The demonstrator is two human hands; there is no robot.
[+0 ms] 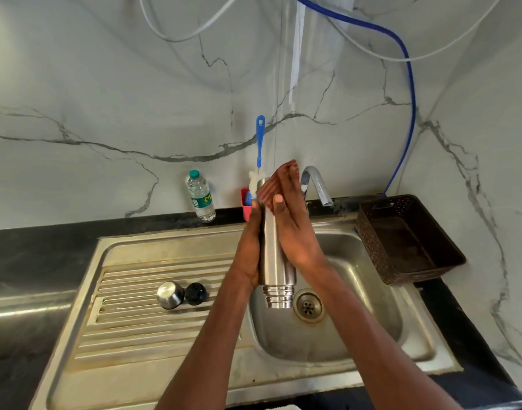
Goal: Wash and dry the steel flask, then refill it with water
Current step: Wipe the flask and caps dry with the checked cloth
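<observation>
Flask [276,258] upended mid-frame over sink [336,338] to drain; left hand [249,250] gripping it, right hand [295,229] pressing cloth [279,182] flat.

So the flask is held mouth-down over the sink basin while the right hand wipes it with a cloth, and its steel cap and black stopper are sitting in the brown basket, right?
Not quite. In the head view the steel cap and black stopper lie on the ribbed drainboard left of the basin, not in the brown basket. The rest holds: the flask is mouth-down over the sink, the right hand wiping it with the cloth.
</observation>
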